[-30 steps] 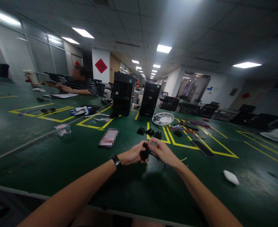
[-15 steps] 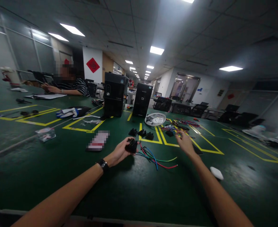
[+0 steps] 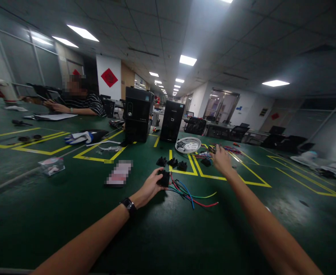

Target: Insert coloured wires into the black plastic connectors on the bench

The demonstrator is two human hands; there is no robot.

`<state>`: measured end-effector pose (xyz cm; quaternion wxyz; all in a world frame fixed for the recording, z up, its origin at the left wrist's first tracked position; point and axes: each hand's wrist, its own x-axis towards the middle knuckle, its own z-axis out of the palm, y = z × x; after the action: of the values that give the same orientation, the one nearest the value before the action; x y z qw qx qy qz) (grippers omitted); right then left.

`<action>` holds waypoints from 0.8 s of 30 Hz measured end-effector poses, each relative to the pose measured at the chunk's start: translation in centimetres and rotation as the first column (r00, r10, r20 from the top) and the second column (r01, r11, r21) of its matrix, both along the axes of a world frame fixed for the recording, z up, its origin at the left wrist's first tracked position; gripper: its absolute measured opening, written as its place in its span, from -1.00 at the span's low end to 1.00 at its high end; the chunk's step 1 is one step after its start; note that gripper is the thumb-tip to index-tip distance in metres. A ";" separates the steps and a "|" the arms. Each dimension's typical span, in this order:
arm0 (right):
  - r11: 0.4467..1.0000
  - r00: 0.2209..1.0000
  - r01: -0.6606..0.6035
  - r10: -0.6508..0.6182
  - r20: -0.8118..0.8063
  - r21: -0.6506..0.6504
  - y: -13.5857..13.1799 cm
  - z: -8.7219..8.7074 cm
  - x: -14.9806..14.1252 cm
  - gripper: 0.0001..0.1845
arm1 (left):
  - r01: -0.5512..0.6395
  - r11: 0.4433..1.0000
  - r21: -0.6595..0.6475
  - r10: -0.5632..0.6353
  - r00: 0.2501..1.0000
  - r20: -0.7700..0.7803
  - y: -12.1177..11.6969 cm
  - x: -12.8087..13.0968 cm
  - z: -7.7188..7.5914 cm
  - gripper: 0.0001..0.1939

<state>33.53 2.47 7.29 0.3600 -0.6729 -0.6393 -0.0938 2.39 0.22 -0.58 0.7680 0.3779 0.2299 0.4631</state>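
Note:
My left hand point(image 3: 152, 183) is closed around a black plastic block point(image 3: 163, 178), held above the green table near the middle. Red, blue and green wires point(image 3: 192, 194) fan out from the block toward the right. Stretched forward on the right, my right hand point(image 3: 222, 158) is at the heap of coloured wires point(image 3: 232, 149); its fingers look apart, though the fingertips blend into the heap. Beside it lies a single black block point(image 3: 206, 162). Several similar black blocks point(image 3: 172, 163) stand in a row just beyond my left hand.
A white round basket point(image 3: 188, 145) sits in front of two black computer towers point(image 3: 139, 116). To the left are a phone-like blurred rectangle point(image 3: 119, 173), a small clear bag point(image 3: 52, 166) and gloves point(image 3: 83, 137). Another person point(image 3: 82, 103) sits at the far left.
My right hand has moved farther forward, onto the wire heap. My left hand has shifted slightly right and turned the black block a little. The view has swung slightly.

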 end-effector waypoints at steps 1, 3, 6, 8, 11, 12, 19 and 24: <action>0.999 0.999 -0.037 0.038 0.026 -0.030 0.1 -0.5 -1.5 -0.64 | -0.037 0.999 0.000 0.037 0.999 -0.010 0.1 0.0 0.0 -0.62; 0.978 0.983 -0.136 0.153 0.104 -0.161 0.0 -2.4 -4.9 -0.62 | -0.103 0.995 0.014 0.103 0.994 -0.028 0.4 -0.1 0.0 -0.63; 0.931 0.952 -0.201 0.259 0.161 -0.304 0.1 -5.3 -9.2 -0.45 | -0.147 0.989 0.029 0.148 0.988 -0.032 1.0 -0.4 -0.3 -0.67; 0.948 0.962 -0.178 0.224 0.154 -0.262 0.5 -6.1 -10.8 -0.37 | -0.149 0.989 0.022 0.149 0.989 -0.019 1.3 -0.6 -0.5 -0.70; 0.935 0.945 -0.307 0.322 0.061 -0.177 0.9 -5.2 -11.9 -0.43 | -0.147 0.989 0.013 0.147 0.989 -0.004 1.5 -0.6 -0.7 -0.68; 0.893 0.903 -0.420 0.429 0.022 -0.164 0.6 -4.7 -12.4 -0.44 | -0.145 0.989 0.012 0.145 0.989 -0.003 1.5 -0.6 -0.8 -0.67; 0.608 0.625 -0.778 0.776 -0.087 -0.160 -3.4 -3.7 -16.1 -0.43 | -0.013 0.997 0.081 0.015 1.000 -0.024 0.0 0.0 -0.7 -0.59; 0.862 0.888 -0.459 0.449 -0.095 -0.215 -1.2 -5.2 -9.0 -0.36 | -0.005 0.952 0.305 0.114 0.932 -0.343 0.2 -0.7 -0.4 -0.47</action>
<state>24.56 1.25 2.11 0.3044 -0.5426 -0.7785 0.0825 1.69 0.41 -1.01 0.6329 0.5601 0.3041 0.4396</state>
